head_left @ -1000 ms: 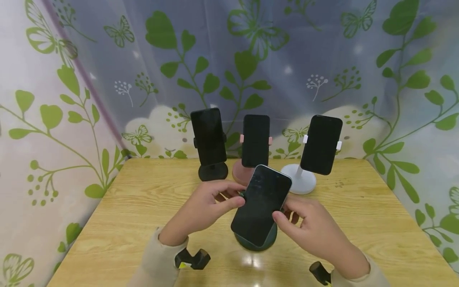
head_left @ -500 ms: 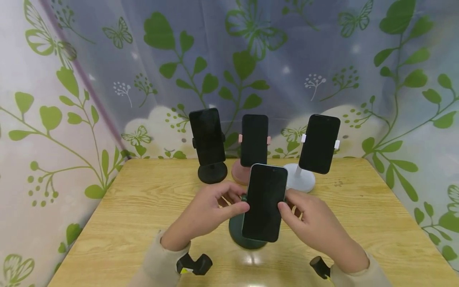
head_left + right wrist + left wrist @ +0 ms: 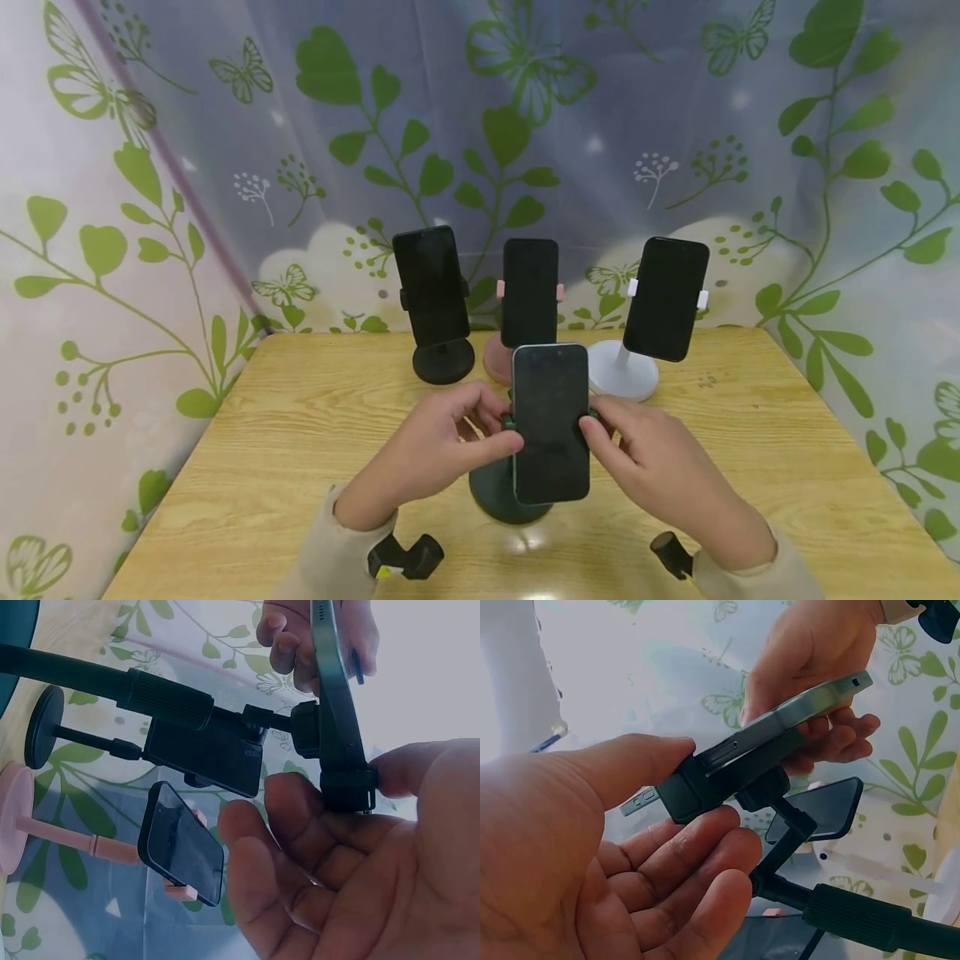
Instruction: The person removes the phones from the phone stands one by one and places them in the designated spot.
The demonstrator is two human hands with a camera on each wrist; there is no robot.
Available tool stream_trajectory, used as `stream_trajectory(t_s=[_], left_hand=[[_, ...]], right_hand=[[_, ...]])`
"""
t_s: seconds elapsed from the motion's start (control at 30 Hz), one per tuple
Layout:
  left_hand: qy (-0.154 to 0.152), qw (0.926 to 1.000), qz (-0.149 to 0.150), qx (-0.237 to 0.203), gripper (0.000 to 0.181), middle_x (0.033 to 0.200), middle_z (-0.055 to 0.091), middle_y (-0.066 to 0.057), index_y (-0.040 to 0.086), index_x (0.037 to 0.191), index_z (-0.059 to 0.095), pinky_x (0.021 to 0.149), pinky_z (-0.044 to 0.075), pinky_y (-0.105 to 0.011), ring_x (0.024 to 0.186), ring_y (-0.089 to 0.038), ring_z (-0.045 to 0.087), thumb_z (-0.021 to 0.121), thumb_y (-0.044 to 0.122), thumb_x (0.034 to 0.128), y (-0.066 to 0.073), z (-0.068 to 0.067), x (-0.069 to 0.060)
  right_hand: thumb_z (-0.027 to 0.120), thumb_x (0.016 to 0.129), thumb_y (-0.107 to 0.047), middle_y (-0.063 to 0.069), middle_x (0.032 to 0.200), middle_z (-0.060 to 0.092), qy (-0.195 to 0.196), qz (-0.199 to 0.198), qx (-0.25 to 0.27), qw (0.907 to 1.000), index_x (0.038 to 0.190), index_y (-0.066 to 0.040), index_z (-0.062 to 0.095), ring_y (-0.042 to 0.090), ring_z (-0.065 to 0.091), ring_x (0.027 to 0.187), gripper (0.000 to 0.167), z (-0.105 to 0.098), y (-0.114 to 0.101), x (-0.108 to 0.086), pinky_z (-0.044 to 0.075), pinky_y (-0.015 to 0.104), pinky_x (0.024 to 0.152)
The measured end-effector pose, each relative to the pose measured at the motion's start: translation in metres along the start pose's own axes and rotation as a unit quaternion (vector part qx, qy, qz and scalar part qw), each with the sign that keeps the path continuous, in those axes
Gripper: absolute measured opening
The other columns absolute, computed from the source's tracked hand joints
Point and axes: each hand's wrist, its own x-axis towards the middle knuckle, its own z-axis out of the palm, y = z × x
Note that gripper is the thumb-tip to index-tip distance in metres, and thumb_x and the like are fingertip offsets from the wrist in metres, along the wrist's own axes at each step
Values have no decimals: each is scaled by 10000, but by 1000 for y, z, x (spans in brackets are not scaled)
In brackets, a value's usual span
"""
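Note:
A smartphone (image 3: 551, 429) sits upright in the clamp of a dark green phone stand (image 3: 501, 493), its dark screen facing me. With thumb and fingers my left hand (image 3: 442, 437) pinches the clamp's left end; in the left wrist view the thumb presses the green clamp arm (image 3: 688, 796) while a finger lies under it. At the opposite side, my right hand (image 3: 660, 467) pinches the other clamp arm (image 3: 347, 791) between thumb and index finger. In the right wrist view its remaining fingers curl loosely. The phone covers most of the stand's pole in the head view.
Behind stand three more phone stands, each bearing a phone: a black stand (image 3: 442, 362) at left, a pink stand (image 3: 495, 358) in the middle, and a white stand (image 3: 626, 373) at right. A leaf-patterned curtain (image 3: 390, 125) closes off the wooden table's (image 3: 300, 458) back.
The phone has turned from a rightward slant to nearly upright, with the clamp turning along with it. Both hands have stayed at its sides. The green base has shifted slightly left in view.

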Motion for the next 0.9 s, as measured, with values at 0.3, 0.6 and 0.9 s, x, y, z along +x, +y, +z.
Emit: stream_trajectory(t_s=[0.3,0.6,0.9], left_hand=[[182,9997,141,69,174,884,675,29,107,1046,678,709,577,-307,807,-125,647,789,161,923,-2,2,1],[289,9970,339,632,167,855,675,82,138,1024,657,709,569,-297,786,-73,640,786,156,920,-3,5,0],[270,9981,269,478,173,866,678,67,120,1041,670,712,573,-296,790,-85,640,785,173,923,-4,4,0]], right_hand=[[567,1081,-335,-187,741,486,-296,139,55,9995,839,-247,526,-21,405,578,261,-4,-7,-3,401,232,548],[593,1070,-309,-185,780,491,-119,-13,-282,9995,897,-231,545,-28,399,603,196,-3,-10,-6,384,220,545],[575,1078,-334,-170,778,497,-274,229,-179,9992,900,-235,538,-18,392,594,207,-3,-10,-5,383,233,541]])
